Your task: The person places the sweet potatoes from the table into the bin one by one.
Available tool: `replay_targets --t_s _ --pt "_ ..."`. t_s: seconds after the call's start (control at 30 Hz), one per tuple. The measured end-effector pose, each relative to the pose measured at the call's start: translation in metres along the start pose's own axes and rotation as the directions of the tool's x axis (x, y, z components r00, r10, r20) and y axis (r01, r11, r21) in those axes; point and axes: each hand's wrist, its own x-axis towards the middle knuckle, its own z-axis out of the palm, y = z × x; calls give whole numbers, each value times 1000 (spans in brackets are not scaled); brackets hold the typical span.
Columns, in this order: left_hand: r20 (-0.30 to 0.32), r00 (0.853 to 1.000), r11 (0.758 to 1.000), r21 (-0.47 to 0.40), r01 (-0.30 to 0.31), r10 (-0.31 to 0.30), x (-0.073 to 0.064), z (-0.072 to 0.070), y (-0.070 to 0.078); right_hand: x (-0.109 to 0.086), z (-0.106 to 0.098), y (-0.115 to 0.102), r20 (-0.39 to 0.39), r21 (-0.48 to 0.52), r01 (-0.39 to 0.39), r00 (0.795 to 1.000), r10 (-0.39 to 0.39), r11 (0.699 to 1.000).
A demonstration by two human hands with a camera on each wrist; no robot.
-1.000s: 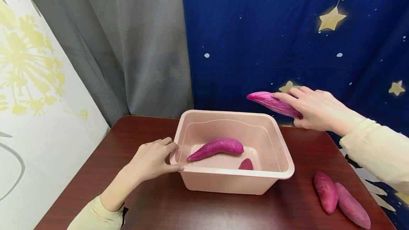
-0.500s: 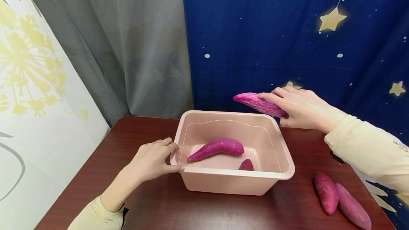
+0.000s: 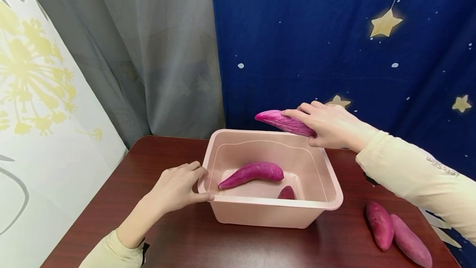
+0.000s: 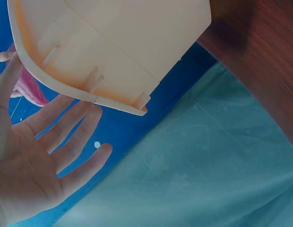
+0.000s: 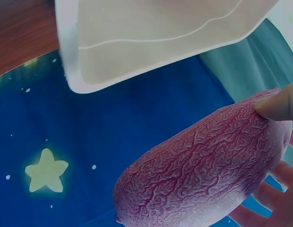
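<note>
My left hand rests at the left end of a pink plastic basin. Its thumb touches the rim near the front corner, while the fingers reach the left rim; in the left wrist view those fingers look fairly straight. Over the basin's back right rim, my right hand holds a wrinkled pink-purple sweet potato, its pointed end toward the left. The right wrist view shows the thumb on top of it and the other fingers beneath. Inside the basin lie a curved purple sweet potato and a smaller reddish one, partly hidden.
Two more sweet potatoes, a redder one and a paler one, lie side by side at the right of the dark wooden table. A grey curtain and a blue star-patterned curtain hang behind.
My right hand has moved left with the sweet potato, from right of the basin to over its back right rim. The left hand and the other sweet potatoes have stayed put.
</note>
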Motion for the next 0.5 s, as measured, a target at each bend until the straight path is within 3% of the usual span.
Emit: replay_targets --t_s 0.5 --pt "4 1000 1000 1 2 -2 1 1 -1 19 10 -12 -22 32 57 998 -57 998"
